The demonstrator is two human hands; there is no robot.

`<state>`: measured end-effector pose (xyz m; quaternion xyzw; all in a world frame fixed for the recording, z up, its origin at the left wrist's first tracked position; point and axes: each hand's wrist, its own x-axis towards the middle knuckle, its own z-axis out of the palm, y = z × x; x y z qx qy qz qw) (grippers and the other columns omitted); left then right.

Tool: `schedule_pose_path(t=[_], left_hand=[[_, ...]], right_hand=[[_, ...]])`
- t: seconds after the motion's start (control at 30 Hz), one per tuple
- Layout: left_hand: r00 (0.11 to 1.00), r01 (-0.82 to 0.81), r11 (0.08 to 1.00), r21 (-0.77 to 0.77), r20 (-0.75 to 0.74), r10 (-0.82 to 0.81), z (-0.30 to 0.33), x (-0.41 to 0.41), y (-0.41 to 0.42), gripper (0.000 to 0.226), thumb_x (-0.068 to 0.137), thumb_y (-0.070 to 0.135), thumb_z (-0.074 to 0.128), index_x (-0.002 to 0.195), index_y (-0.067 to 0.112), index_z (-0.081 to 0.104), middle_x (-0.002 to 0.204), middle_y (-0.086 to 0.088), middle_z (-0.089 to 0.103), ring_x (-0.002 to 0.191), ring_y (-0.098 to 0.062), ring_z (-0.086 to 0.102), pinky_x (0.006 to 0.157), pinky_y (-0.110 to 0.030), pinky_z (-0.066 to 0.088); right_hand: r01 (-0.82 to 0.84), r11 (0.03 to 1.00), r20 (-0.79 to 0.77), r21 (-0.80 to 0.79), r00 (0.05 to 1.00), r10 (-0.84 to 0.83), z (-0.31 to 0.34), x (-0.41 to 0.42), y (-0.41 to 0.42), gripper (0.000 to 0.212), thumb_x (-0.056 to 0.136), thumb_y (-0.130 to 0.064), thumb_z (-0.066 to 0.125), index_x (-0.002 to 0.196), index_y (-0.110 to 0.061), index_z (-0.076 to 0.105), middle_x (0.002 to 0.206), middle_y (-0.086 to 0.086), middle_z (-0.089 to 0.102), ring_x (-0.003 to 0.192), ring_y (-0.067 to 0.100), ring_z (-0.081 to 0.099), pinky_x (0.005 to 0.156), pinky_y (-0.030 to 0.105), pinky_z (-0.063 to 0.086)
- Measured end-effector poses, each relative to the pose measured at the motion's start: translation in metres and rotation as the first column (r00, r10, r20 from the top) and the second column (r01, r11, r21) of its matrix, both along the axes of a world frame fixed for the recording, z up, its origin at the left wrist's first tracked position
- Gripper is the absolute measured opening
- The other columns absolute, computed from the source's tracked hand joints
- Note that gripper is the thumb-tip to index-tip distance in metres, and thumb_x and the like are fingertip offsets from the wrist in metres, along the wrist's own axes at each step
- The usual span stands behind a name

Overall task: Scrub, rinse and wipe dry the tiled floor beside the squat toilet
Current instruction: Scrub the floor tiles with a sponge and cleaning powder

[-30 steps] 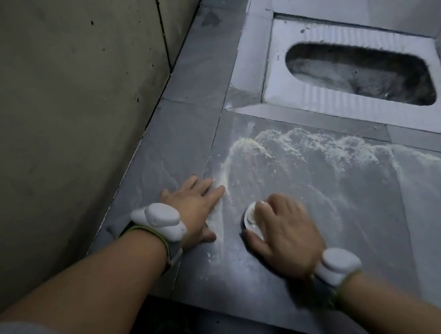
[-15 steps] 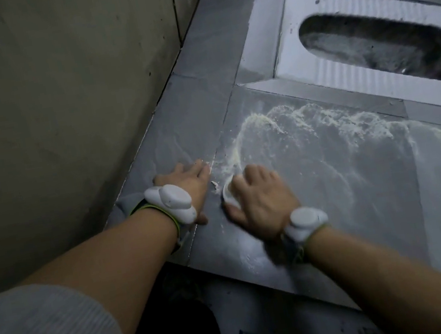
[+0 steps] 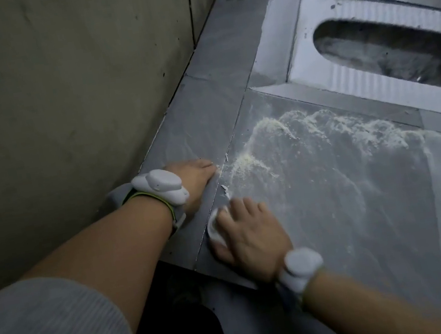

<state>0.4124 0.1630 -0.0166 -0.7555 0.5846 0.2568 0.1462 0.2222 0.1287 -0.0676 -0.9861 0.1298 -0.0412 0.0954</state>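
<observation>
The grey tiled floor [image 3: 366, 218] beside the squat toilet [image 3: 318, 44] carries an arc of pale yellowish powder or foam [image 3: 319, 125]. My right hand [image 3: 249, 231] presses a small white scrubbing pad [image 3: 214, 230] onto the tile near the grout line, fingers curled over it so most of it is hidden. My left hand [image 3: 196, 177] lies flat on the neighbouring tile by the wall, fingers spread and holding nothing. Both wrists wear white bands.
A bare concrete wall [image 3: 62, 90] runs along the left, close to my left hand. The tile platform ends in a step edge [image 3: 225, 275] just below my right hand, with dark lower floor beneath. A few white flecks [image 3: 226, 192] lie between the hands.
My right hand has dragged the pad back toward me and left, toward the step edge and grout line. My left hand stays planted. The view has shifted closer to the wall.
</observation>
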Motion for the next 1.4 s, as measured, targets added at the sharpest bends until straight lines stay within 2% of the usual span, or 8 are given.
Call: schedule_pose_path(t=[0.23,0.5,0.57,0.73,0.97,1.03,1.2,1.4], left_hand=[[0.992,-0.127,0.991,-0.036,-0.024,0.126,-0.012,0.001,0.01,0.064,0.084,0.02,0.065,0.141,0.016,0.038,0.151,0.004,0.034,0.134,-0.022,0.042,0.103,-0.032,0.041],[0.989,-0.146,0.984,-0.098,0.0,0.146,-0.015,0.003,0.007,0.044,0.083,0.022,0.059,0.127,0.021,0.051,0.137,0.004,0.046,0.12,-0.026,0.054,0.097,-0.038,0.048],[0.985,-0.171,0.98,-0.105,0.011,0.173,-0.014,-0.001,0.006,0.042,0.083,0.024,0.058,0.124,0.019,0.051,0.135,0.002,0.047,0.118,-0.028,0.055,0.096,-0.04,0.048],[0.989,-0.144,0.979,-0.145,0.014,0.147,-0.01,-0.017,-0.006,0.044,0.089,0.03,0.059,0.13,0.018,0.048,0.138,0.0,0.041,0.129,-0.024,0.039,0.103,-0.04,0.041],[0.984,-0.175,0.977,-0.12,-0.051,0.17,-0.013,-0.024,-0.011,0.068,0.09,0.043,0.059,0.148,0.028,0.027,0.157,0.005,0.017,0.145,-0.02,0.017,0.112,-0.043,0.033],[0.985,-0.173,0.979,-0.112,-0.048,0.169,-0.014,-0.021,-0.011,0.072,0.091,0.047,0.058,0.151,0.03,0.022,0.159,0.006,0.013,0.146,-0.018,0.014,0.112,-0.043,0.032],[0.986,-0.162,0.977,-0.135,-0.051,0.157,-0.011,-0.023,-0.011,0.07,0.089,0.046,0.06,0.148,0.028,0.026,0.156,0.006,0.017,0.145,-0.018,0.015,0.11,-0.042,0.034],[0.995,-0.069,0.979,-0.193,-0.089,0.053,-0.009,-0.04,-0.022,0.063,0.094,0.036,0.052,0.15,0.026,0.024,0.159,0.004,0.013,0.147,-0.018,0.01,0.117,-0.037,0.023]], right_hand=[[0.419,0.904,0.011,-0.087,0.908,-0.419,-0.009,0.084,-0.107,0.042,0.092,-0.054,0.042,0.114,-0.019,0.045,0.111,0.015,0.05,0.096,0.035,0.047,0.075,0.042,0.035],[-0.109,0.994,0.051,-0.023,0.993,0.11,-0.002,0.023,-0.061,0.041,0.09,-0.056,0.048,0.102,-0.017,0.049,0.098,0.008,0.048,0.083,0.028,0.043,0.071,0.041,0.038],[-0.062,0.997,0.036,-0.054,0.997,0.064,-0.006,0.031,-0.086,0.038,0.091,-0.055,0.046,0.101,-0.019,0.047,0.098,0.01,0.048,0.084,0.031,0.045,0.072,0.041,0.038],[0.454,0.884,0.02,-0.114,0.89,-0.455,-0.007,0.072,-0.149,0.041,0.093,-0.053,0.04,0.113,-0.018,0.043,0.109,0.016,0.052,0.093,0.036,0.049,0.074,0.042,0.036],[0.013,1.0,0.039,-0.023,0.999,-0.012,-0.003,0.007,-0.084,0.041,0.091,-0.056,0.047,0.104,-0.017,0.05,0.099,0.007,0.048,0.084,0.029,0.043,0.072,0.041,0.035],[0.038,0.997,0.046,-0.061,0.998,-0.035,-0.009,0.016,-0.112,0.038,0.091,-0.054,0.048,0.101,-0.018,0.048,0.098,0.009,0.047,0.083,0.03,0.045,0.071,0.041,0.038],[0.491,0.859,0.038,-0.146,0.871,-0.491,-0.018,0.058,-0.172,0.04,0.092,-0.054,0.043,0.107,-0.017,0.042,0.107,0.015,0.051,0.093,0.037,0.049,0.075,0.044,0.04],[0.206,0.978,0.041,-0.013,0.978,-0.206,-0.002,-0.03,-0.094,0.043,0.093,-0.051,0.048,0.11,-0.011,0.053,0.098,0.012,0.049,0.083,0.034,0.047,0.072,0.044,0.042]])
